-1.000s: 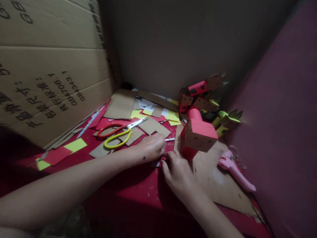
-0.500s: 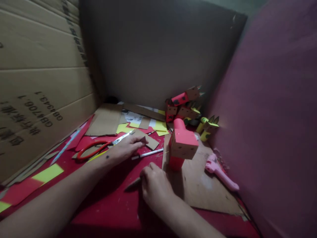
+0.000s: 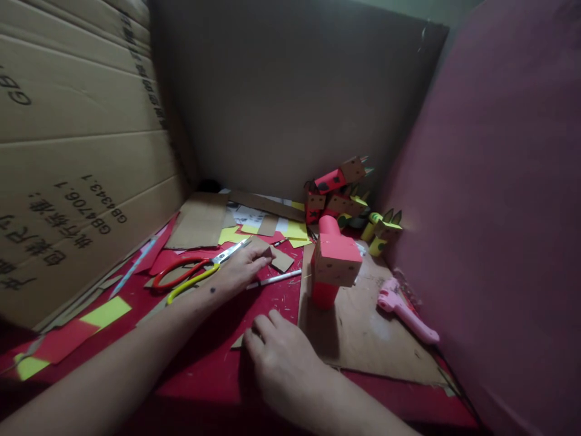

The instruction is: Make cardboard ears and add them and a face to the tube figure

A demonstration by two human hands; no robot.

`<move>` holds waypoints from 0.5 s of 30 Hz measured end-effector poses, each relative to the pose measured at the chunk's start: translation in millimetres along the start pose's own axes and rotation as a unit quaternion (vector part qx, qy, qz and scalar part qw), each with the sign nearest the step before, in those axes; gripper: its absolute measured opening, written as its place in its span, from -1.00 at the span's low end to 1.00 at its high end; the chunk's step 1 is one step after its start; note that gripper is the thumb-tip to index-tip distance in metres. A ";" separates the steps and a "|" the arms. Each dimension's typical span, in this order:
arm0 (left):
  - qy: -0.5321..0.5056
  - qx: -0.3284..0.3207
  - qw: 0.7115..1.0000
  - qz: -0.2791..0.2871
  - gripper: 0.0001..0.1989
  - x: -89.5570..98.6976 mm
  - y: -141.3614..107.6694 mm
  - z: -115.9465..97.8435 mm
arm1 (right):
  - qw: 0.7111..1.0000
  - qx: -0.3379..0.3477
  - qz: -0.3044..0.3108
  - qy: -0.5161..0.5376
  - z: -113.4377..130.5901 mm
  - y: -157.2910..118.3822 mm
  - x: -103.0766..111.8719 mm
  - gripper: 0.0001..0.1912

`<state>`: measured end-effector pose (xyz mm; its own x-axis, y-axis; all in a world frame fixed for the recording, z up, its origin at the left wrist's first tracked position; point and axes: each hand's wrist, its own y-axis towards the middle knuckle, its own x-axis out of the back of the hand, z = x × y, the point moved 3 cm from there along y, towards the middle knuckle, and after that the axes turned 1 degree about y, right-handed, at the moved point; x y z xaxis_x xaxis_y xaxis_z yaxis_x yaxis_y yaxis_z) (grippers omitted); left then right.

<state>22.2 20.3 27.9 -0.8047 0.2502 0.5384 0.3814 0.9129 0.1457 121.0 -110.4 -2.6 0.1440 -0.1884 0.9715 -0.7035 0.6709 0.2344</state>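
My left hand [image 3: 245,264] is closed, with a small dark pointed cardboard piece [image 3: 269,252] at its fingertips. Beneath and beside those fingers lies a flat cardboard scrap [image 3: 283,260]. Low in front of me, my right hand [image 3: 279,354] curls over a pointed cardboard piece [image 3: 237,343]; only its tip shows, past the fingers. Scissors [image 3: 193,269] with one red and one yellow handle lie partly under my left wrist. A white pen-like stick [image 3: 281,278] runs out from under my left hand toward a red paper figure with a box-shaped cardboard head [image 3: 336,261].
The figure stands on a cardboard sheet [image 3: 385,345]. A pink glue gun [image 3: 408,315] lies to its right. More paper figures [image 3: 338,194] are piled behind. Cardboard [image 3: 197,221] and yellow paper scraps [image 3: 295,230] cover the back. A cardboard wall [image 3: 82,151] rises at left, a pink one [image 3: 499,181] at right.
My right hand has turned and slid slightly left, covering most of the pointed piece. My left hand still has the small dark piece. The view has shifted a little.
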 end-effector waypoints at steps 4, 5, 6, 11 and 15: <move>-0.005 -0.011 1.000 -0.008 -0.67 1.9 2.8 2.2 | 1.000 0.018 0.000 -0.021 -0.3 10.7 -4.8 -0.86; -0.007 -0.014 1.000 -0.006 -0.67 2.5 2.6 1.9 | 1.000 0.019 -0.001 -0.023 -1.0 13.7 -5.3 -0.87; -0.010 -0.016 1.000 -0.004 -0.67 3.2 2.1 1.6 | 1.000 0.016 -0.004 -0.025 -2.0 16.4 -5.9 -0.88; -0.034 -0.027 0.999 0.002 -0.71 6.2 0.7 2.8 | 1.000 -0.010 -0.022 -0.013 -5.7 17.7 -5.8 -0.92; -0.063 -0.033 0.997 -0.002 -0.73 6.9 2.6 4.4 | 0.983 -0.065 -0.107 0.134 -12.7 -6.6 22.3 -0.85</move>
<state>15.6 25.8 28.4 -0.8556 0.2888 0.4297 0.4038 0.8917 0.2047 137.7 -109.9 18.0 0.4688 -0.1520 0.8701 -0.5444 0.7260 0.4201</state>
